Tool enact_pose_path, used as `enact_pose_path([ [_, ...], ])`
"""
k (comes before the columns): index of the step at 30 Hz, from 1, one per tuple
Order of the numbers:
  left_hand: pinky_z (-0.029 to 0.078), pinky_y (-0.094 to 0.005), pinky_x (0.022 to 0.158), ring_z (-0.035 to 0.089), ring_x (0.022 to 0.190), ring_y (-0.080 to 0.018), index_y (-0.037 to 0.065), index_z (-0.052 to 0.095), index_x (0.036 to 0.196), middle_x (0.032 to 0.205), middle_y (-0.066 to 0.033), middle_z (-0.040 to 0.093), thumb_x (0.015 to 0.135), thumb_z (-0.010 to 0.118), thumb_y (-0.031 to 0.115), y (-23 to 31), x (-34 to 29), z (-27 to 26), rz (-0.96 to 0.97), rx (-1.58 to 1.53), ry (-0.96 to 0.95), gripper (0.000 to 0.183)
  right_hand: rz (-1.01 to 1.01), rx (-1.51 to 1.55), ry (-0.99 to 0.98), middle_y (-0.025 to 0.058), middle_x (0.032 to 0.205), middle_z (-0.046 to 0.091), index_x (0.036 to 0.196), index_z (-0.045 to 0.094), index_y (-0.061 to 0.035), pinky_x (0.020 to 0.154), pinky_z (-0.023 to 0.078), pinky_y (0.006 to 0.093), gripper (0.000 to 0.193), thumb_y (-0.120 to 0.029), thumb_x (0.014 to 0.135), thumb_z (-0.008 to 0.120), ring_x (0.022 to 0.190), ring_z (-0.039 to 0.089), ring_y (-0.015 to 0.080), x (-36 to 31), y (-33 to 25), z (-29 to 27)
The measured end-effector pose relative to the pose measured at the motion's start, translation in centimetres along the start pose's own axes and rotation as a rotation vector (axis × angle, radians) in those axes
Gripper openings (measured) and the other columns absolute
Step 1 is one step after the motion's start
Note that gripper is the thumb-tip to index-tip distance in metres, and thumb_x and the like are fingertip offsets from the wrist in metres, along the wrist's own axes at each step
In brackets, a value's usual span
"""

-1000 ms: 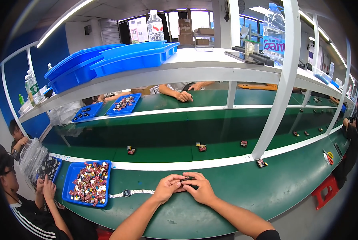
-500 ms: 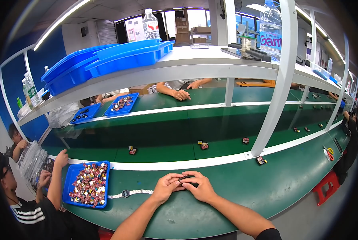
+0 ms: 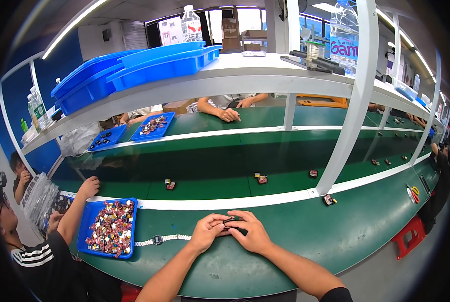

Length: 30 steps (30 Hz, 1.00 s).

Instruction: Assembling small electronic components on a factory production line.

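The green desk [image 3: 305, 246] curves across the whole lower view, and above its far side runs a long pale shelf [image 3: 265, 89] on white posts. Beyond the desk's white ledge [image 3: 220, 204] lies a sunken dark green strip [image 3: 210, 176], with a few small parts [image 3: 262, 179] spread well apart on it. To the left a blue tray [image 3: 87, 221], heaped with little red, white and yellow pieces [image 3: 111, 226], sits on the desk; near its far left corner is a co-worker's hand [image 3: 89, 187]. Around the middle are the person's left hand [image 3: 208, 234] and right hand [image 3: 252, 235], and between the tray and the left wrist a watch [image 3: 157, 240] lies with its light band stretched out. Smallest is the small dark piece [image 3: 229, 220], held between both hands and mostly hidden by them.

The piece could slip, I judge, because it is tiny and only fingertips seem to hold it. An outward swing of the left forearm could knock the watch, and the co-worker's arm could jog the heaped tray and spill pieces.

Both forearms enter from below and slant inward, so the hands meet; their fingers are bent and nearly closed around the piece, though how firmly they press I cannot tell
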<state>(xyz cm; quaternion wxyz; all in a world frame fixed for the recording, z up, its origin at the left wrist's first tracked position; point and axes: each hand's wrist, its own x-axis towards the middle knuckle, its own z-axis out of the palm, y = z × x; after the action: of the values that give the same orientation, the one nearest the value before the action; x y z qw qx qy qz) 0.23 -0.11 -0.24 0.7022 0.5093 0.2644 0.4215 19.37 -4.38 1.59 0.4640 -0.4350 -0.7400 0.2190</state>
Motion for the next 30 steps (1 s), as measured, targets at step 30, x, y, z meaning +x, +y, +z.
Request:
enact_pose_path([
  [30, 0.059, -0.0364, 0.088, 0.065, 0.102, -0.0212, -0.004, 0.052, 0.124, 0.115, -0.0137, 0.063, 0.098, 0.049, 0.001, 0.5, 0.1, 1.1, -0.099, 0.044, 0.078, 0.026, -0.317, -0.478, 0.195, 0.0048, 0.091, 0.063, 0.09, 0.066, -0.0063, 0.069, 0.054, 0.0333, 0.019, -0.006, 0.073, 0.074, 0.083, 0.062, 0.0229, 1.0, -1.5, 0.4],
])
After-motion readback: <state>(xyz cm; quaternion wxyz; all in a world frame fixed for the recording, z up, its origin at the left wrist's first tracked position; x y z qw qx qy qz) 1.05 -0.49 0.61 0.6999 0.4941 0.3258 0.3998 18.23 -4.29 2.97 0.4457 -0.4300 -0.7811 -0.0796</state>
